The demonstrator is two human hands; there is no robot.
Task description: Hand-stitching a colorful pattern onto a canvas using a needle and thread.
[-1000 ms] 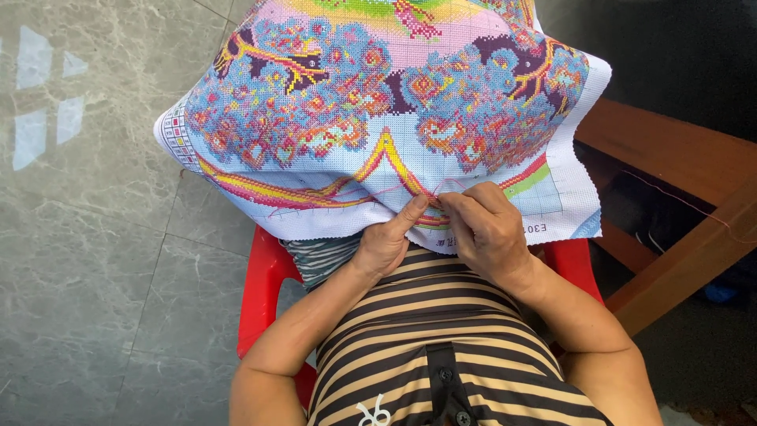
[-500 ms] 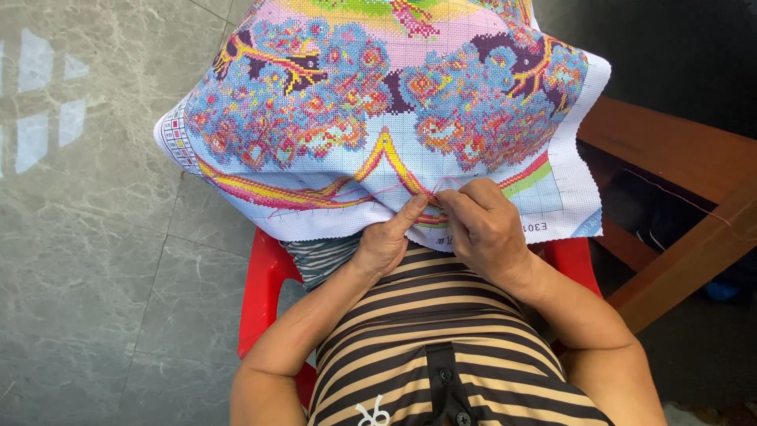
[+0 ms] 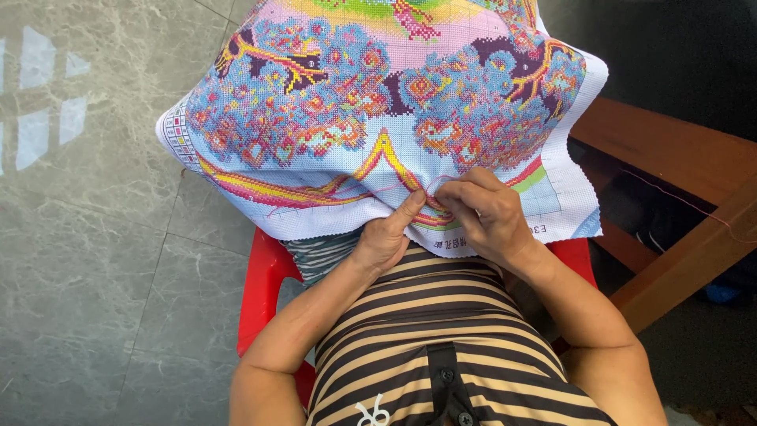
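Note:
A large cross-stitch cloth (image 3: 371, 118) with colourful trees and a rainbow band lies spread over my lap. My left hand (image 3: 386, 237) pinches the cloth's near edge from below, thumb pointing up along a yellow peak in the pattern. My right hand (image 3: 485, 213) rests on the cloth just beside it, fingers curled together at the stitching, where a thin pink thread (image 3: 430, 185) loops over the fabric. Whether a needle is between the fingers is hidden.
I sit on a red plastic chair (image 3: 264, 284) over a grey marble tile floor (image 3: 87, 237). A wooden bench frame (image 3: 678, 150) stands to the right, with a dark space behind it. Small scissors (image 3: 371, 412) hang at my striped shirt's front.
The cloth and both hands stay nearly in place; my right fingers have shifted slightly at the stitching spot.

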